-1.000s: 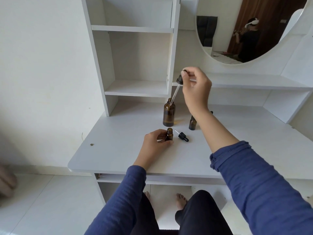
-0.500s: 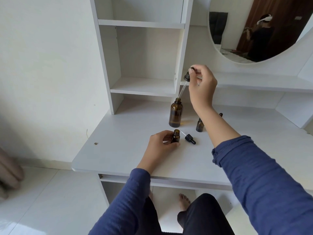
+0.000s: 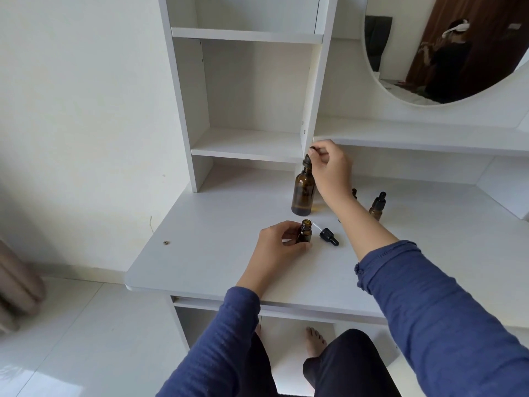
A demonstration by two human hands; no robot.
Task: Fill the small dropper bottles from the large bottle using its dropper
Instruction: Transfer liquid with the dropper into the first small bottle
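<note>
Right hand (image 3: 332, 170): raised over the big bottle, fingertips pinching the black bulb of its dropper (image 3: 307, 160); the dropper's collar sits at the bottle's mouth.
Big bottle (image 3: 303, 193): brown glass, upright on the desk (image 3: 200, 253), towards the back edge, just in front of the shelf unit (image 3: 246, 144). A little liquid shows at its bottom.
Left hand (image 3: 282, 243): resting on the desk near the middle, fingers wrapped around a small open bottle (image 3: 390, 234), holding it upright.
Small open bottle: brown, no cap on, mouth facing up; nearer the front edge than the big bottle.
Loose dropper cap (image 3: 328, 237): lying on its side on the desk just right of the small open bottle, glass tube pointing towards the big bottle.
Capped small bottle (image 3: 377, 206): upright to the right of the right forearm, well apart from the others.
Another small bottle (image 3: 354, 193): mostly hidden behind the right wrist; only its black top shows.
Mirror (image 3: 446, 50): round, upper right, above a shelf.
</note>
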